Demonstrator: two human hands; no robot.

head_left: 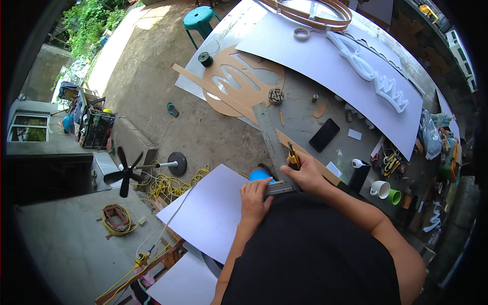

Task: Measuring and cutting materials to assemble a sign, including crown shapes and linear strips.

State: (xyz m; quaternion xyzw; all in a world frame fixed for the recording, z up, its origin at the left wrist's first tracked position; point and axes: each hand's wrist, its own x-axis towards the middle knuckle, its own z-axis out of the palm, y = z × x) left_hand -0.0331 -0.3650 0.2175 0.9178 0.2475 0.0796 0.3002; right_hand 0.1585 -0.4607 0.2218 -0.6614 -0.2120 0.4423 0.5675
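My left hand (254,199) presses its closed fingers on the thick stock of a metal try square (272,138), close to my body. The square's long blade runs away from me across a long strip of brown board (229,94). In my closed right hand (306,175) is a yellow and black utility knife (293,158), its tip pointing away. That hand rests beside the square's corner, over the strip. Where the blade tip is, I cannot make out. A pencil (281,117) lies right of the square's blade. Something blue (261,174) shows just beyond my left fingers.
Right of the strip lie a black phone (324,135), a white mug (379,189), a green cup (394,196) and scissors (391,163). A large white sheet (315,56) covers the table's far side. A fan (125,172) and yellow cable (170,185) stand at left.
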